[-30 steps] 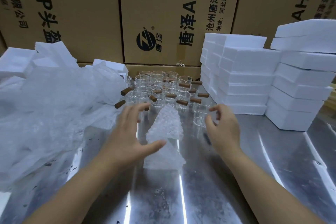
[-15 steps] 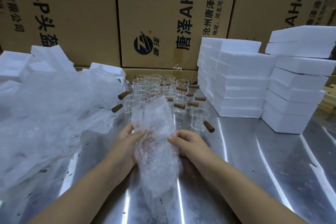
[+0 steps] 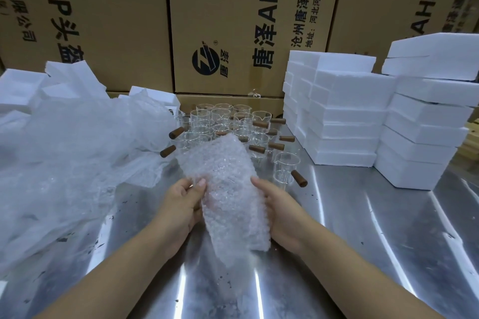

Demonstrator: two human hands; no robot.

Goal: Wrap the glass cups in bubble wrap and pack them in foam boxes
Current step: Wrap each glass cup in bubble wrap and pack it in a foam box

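The left grip (image 3: 181, 204) pinches the near left edge of a bubble wrap sheet (image 3: 228, 189), thumb on the front and fingers behind, while the right grip (image 3: 281, 210) clasps the opposite edge with its fingers curled behind it. The sheet stands tilted above the steel counter (image 3: 363, 241); whether a cup lies inside it cannot be told. Just beyond the right grip stands 1 glass cup (image 3: 285, 171) with a brown side handle, upright on the counter. Behind it the other glass cups (image 3: 228, 122) are crowded together, handles pointing out. A loose heap of bubble wrap (image 3: 77, 153) covers the left side, with open foam pieces (image 3: 18, 88) behind it. On the right, 2 stacks of white foam boxes (image 3: 344, 116) sit side by side. Cardboard cartons (image 3: 233, 21) form the back wall, printed "唐泽AH4", "沧州唐泽通信" and "地址:河北河间经济开" beside a round logo; the left carton reads "头盔".
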